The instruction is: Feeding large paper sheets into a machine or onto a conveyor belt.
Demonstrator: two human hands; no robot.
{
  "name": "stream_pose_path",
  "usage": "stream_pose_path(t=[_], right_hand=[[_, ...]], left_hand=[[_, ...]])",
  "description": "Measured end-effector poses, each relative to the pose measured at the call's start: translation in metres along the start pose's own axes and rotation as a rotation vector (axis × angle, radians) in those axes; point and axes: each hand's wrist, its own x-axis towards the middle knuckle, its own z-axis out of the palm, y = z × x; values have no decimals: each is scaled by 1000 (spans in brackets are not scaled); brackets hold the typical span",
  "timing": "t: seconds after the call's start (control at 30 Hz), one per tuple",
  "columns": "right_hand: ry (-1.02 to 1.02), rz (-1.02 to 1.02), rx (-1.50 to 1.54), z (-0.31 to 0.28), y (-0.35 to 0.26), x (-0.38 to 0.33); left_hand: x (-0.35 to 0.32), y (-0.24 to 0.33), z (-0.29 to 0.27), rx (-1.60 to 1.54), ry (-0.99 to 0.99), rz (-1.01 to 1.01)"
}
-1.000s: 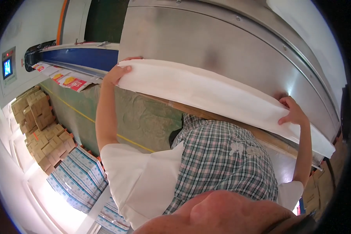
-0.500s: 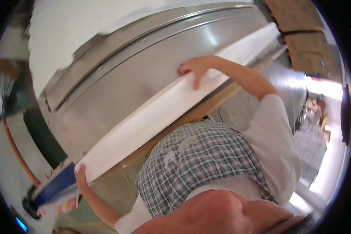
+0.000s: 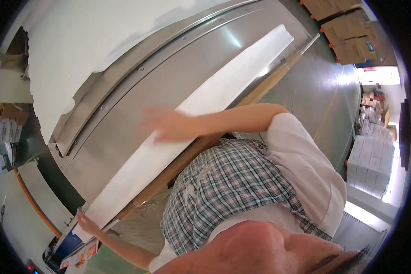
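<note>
A long white folded sheet (image 3: 210, 98) lies along the near edge of a metal table (image 3: 137, 114), running from lower left to upper right. At its left end, my left hand (image 3: 89, 224) grips the corner with bent fingers. A small white flap shows just below that hand. My right hand (image 3: 171, 126) is over the middle of the sheet, fingers stretched and apart, blurred by motion. It holds nothing, and whether the palm touches the sheet cannot be made out.
A brown tube-like edge (image 3: 269, 86) runs between the sheet and my plaid apron (image 3: 223, 192). Across the table, a metal rail (image 3: 141, 68) borders a large white sheet with a ragged edge (image 3: 77, 50). Stacked cardboard boxes (image 3: 349, 41) stand at upper right, wrapped white cartons (image 3: 370, 164) at right.
My right hand has swept left along the sheet, from its right part to the middle. My left hand stays at the left end. The view has shifted slightly.
</note>
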Motion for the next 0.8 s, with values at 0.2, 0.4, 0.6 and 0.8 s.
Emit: stream_pose_path(t=[0.2,0.4,0.6,0.8], right_hand=[[755,675,-573,-184,217,-125],[279,843,-885,-316,371,-271],[45,793,-55,-364,379,-287],[-405,806,104,-301,251,-165]], left_hand=[[-65,130,60,639,-118,312],[-88,168,77,529,-120,276],[-101,296,68,689,-154,288],[-117,309,58,358,-80,48]])
